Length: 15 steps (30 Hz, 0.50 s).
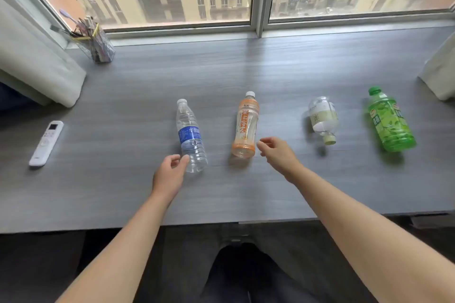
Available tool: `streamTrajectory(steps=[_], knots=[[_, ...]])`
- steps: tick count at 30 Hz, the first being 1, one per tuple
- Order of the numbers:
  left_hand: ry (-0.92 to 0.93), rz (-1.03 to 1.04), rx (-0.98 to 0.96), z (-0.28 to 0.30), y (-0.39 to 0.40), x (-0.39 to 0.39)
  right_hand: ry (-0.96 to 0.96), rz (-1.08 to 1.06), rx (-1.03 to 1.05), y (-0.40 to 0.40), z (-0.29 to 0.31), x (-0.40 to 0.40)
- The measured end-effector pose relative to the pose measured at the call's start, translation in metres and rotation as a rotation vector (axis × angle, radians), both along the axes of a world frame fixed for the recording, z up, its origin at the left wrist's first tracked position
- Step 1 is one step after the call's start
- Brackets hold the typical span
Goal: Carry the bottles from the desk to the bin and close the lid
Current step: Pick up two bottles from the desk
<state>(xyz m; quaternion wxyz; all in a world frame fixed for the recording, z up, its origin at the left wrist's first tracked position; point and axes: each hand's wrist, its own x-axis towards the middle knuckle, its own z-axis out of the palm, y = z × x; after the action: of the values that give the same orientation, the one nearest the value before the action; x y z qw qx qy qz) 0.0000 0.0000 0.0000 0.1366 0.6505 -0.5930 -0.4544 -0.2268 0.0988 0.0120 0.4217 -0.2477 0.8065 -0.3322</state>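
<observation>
Several empty bottles lie in a row on the grey desk (123,86). A clear bottle with a blue label (190,134) is leftmost, then an orange-labelled bottle (245,125), a small clear bottle with a pale label (323,118) and a green bottle (389,120) at the right. My left hand (170,172) is open, its thumb touching the base of the blue-label bottle. My right hand (278,152) is open just right of the orange bottle's base, fingers apart, holding nothing. No bin is in view.
A white remote control (46,142) lies at the desk's left. A clear pen holder (97,42) stands at the back left by the window. Curtains hang at both sides, left (37,69) and right (440,66). The desk's front edge is near my legs.
</observation>
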Motion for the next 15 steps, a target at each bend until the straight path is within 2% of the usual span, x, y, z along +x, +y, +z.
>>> streamTrajectory(steps=[2, 7, 15], knots=[[-0.082, 0.012, -0.011, -0.006, -0.017, -0.012, 0.027, -0.026, 0.037, -0.021, -0.004, -0.004], [-0.146, 0.118, 0.021, -0.024, -0.058, -0.039, 0.041, -0.091, 0.133, -0.064, -0.026, -0.01], [-0.235, 0.046, 0.046, -0.052, -0.072, -0.057, 0.137, -0.093, 0.291, -0.094, -0.05, -0.012]])
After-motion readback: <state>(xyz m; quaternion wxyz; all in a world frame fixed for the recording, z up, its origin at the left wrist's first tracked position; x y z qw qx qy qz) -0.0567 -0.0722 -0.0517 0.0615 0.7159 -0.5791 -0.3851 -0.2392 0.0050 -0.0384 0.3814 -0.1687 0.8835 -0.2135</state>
